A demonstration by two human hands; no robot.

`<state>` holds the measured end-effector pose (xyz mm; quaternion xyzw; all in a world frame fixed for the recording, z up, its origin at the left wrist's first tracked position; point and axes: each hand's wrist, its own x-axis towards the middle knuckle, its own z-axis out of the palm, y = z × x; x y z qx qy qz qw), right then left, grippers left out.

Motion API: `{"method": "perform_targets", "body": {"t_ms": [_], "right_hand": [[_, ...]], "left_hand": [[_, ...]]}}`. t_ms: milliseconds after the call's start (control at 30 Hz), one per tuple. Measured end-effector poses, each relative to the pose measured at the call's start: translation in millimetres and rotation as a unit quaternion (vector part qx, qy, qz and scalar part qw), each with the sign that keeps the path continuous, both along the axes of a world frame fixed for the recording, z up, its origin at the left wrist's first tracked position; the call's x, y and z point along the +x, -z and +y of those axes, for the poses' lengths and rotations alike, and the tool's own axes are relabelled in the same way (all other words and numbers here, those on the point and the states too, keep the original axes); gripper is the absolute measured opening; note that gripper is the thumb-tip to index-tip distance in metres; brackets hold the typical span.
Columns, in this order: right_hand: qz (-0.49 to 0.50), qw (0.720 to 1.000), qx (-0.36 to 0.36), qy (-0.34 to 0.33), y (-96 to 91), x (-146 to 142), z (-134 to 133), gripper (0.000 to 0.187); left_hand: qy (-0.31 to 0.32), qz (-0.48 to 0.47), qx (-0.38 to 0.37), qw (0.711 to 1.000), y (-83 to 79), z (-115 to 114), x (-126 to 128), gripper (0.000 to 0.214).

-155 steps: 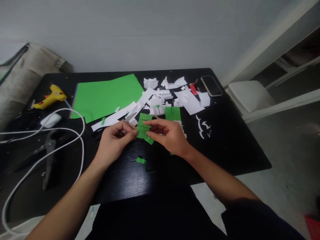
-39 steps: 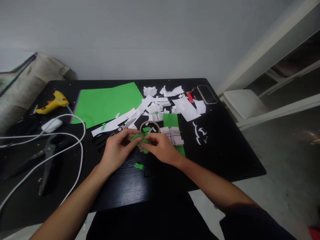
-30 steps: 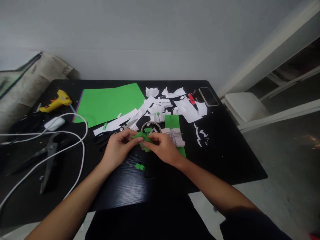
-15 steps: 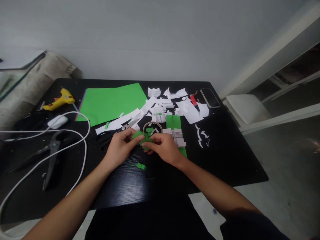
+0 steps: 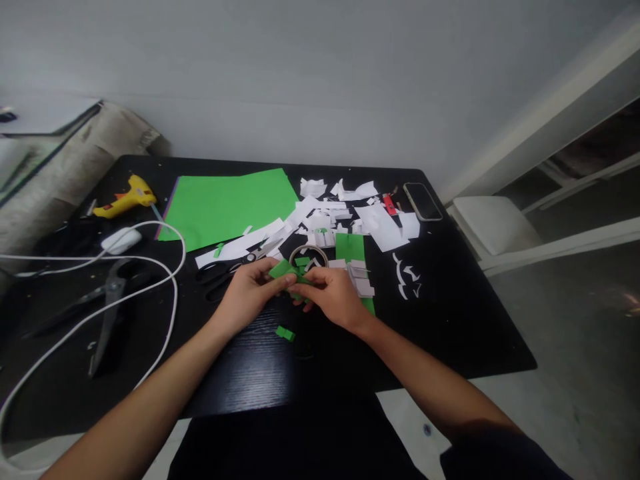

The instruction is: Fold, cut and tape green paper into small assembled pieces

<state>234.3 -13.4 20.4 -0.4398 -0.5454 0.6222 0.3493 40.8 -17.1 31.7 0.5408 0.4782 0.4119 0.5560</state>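
Observation:
Between both hands, over the black table, is a small piece of green paper (image 5: 281, 269). My left hand (image 5: 251, 288) pinches its left side between thumb and fingers. My right hand (image 5: 334, 296) is closed on its right side, hiding part of it. Just beyond the fingers lies a roll of tape (image 5: 323, 252) with green scraps inside its ring. Black-handled scissors (image 5: 216, 275) rest beside my left hand. A green strip with folded white paper pieces (image 5: 364, 287) on it lies by my right hand. Closer to me is a small green scrap (image 5: 285, 333).
Green sheets (image 5: 230, 203) cover the back left. White paper scraps (image 5: 383, 225) spread across the back middle, near a phone (image 5: 423, 201). On the left are a yellow glue gun (image 5: 131, 198), a white cable (image 5: 173, 293), a white adapter (image 5: 121, 241) and large shears (image 5: 111, 307).
The camera view has shifted slightly, moving the table a little to the right. Both hands keep hold of the green paper, with only a slight shift of the fingers.

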Motion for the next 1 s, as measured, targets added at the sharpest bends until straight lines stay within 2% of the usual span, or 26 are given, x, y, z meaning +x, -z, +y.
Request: {"method": "perform_targets", "body": {"t_ms": [100, 200, 267, 333, 500, 633, 733, 900, 1000], "right_hand": [[-0.030, 0.999, 0.025, -0.004, -7.2, 7.2, 5.3, 0.036], [-0.089, 0.991, 0.095, 0.035, -21.5, 24.8, 23.6, 0.026], [-0.166, 0.967, 0.184, 0.061, -30.1, 38.7, 43.0, 0.014], [-0.257, 0.933, 0.244, 0.057, -34.4, 49.4, 64.3, 0.016], [-0.448, 0.846, 0.282, -0.061, -27.4, 51.7, 99.9, 0.032], [-0.491, 0.813, 0.299, -0.089, -22.8, 48.0, 104.3, 0.030], [-0.465, 0.823, 0.321, -0.055, -26.6, 50.9, 102.9, 0.034], [-0.318, 0.880, 0.336, 0.104, -35.9, 56.6, 102.8, 0.039], [-0.170, 0.934, 0.263, 0.170, -41.6, 56.8, 102.2, 0.034]], "left_hand": [[-0.028, 0.028, 0.009, 0.999, 3.4, 1.1, -0.8, 0.028], [-0.062, 0.039, 0.020, 0.997, 7.1, 2.5, -1.2, 0.027], [-0.074, 0.016, 0.015, 0.997, 9.6, 3.3, -0.3, 0.026], [-0.082, -0.013, 0.004, 0.997, 12.0, 3.7, 1.4, 0.030], [-0.097, -0.039, -0.008, 0.994, 13.7, 3.4, 3.5, 0.047], [-0.118, -0.025, -0.004, 0.993, 10.8, 2.5, 2.3, 0.051], [-0.125, -0.029, -0.002, 0.992, 9.1, 1.9, 2.3, 0.050], [-0.141, -0.042, 0.010, 0.989, 10.2, 0.9, 2.7, 0.050], [-0.146, -0.046, 0.011, 0.988, 12.3, 1.4, 1.8, 0.050]]}}
